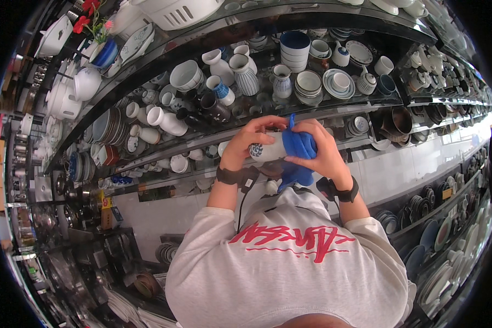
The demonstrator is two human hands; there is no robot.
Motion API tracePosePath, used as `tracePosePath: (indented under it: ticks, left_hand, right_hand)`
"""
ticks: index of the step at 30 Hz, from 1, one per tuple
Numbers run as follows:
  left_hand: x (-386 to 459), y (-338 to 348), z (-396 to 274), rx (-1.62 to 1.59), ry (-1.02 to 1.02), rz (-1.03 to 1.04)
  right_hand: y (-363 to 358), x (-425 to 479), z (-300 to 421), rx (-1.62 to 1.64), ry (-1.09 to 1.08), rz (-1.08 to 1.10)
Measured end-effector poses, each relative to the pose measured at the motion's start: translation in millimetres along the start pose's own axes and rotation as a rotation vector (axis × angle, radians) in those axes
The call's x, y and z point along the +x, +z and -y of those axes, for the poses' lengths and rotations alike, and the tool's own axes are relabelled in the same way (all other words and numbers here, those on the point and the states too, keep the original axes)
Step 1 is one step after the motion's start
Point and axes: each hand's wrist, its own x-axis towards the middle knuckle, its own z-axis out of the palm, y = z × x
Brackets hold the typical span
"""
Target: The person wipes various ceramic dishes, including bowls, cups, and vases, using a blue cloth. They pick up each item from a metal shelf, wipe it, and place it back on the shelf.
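Observation:
My left hand (242,141) grips one end of a white ceramic vessel (270,146), held on its side in front of my chest. Blue swirl ornament shows near the vessel's left end. A blue cloth (301,143) is wrapped over its right end, and a loose corner hangs below. Pressing the cloth around the vessel from the right is my right hand (322,149). What shape the covered end has is hidden by the cloth.
Just beyond my hands, a glass shelf (266,108) carries striped sake flasks (244,76), stacked bowls (308,86) and a white vase (167,121) lying tilted. More crockery fills shelves on the right, including plates (428,238). A tiled floor (365,176) shows between the racks.

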Motion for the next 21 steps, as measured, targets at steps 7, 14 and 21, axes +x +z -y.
tracePosePath:
  ticks: [7,14,21]
  left_hand:
    - [5,-6,4,0.27,0.017,0.061]
    - [2,8,-3,0.763,-0.079,0.083]
    - [4,22,39,0.169,0.018,-0.07]
  right_hand:
    - [13,-4,-10,0.115,0.245,-0.201]
    - [23,-7,-25,0.297,0.291,-0.297]
    - [40,-6,-30,0.42,0.1,-0.599]
